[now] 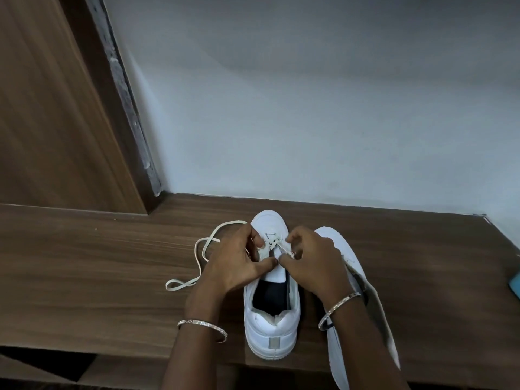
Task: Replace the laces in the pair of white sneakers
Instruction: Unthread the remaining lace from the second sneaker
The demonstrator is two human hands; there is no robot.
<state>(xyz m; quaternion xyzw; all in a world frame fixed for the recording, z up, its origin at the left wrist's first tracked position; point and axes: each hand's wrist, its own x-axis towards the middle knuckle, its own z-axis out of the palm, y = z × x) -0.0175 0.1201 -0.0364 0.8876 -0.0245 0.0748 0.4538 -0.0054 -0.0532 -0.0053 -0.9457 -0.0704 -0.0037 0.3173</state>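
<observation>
A white sneaker [271, 325] stands upright on the wooden table [98, 263], heel toward me, toe toward the wall. My left hand [236, 263] grips its left eyelet flap, thumb across the tongue. My right hand [312, 263] pinches the end of the white lace [197, 263] at the right eyelets. The lace's long part trails in loops to the left of the shoe. The second white sneaker [354, 277] lies on its side to the right, partly hidden by my right forearm.
A pale wall rises just behind the table. A wooden panel [56, 108] stands at the back left. A blue object [515, 285] pokes in at the right edge. The table's front edge runs close below the shoe's heel.
</observation>
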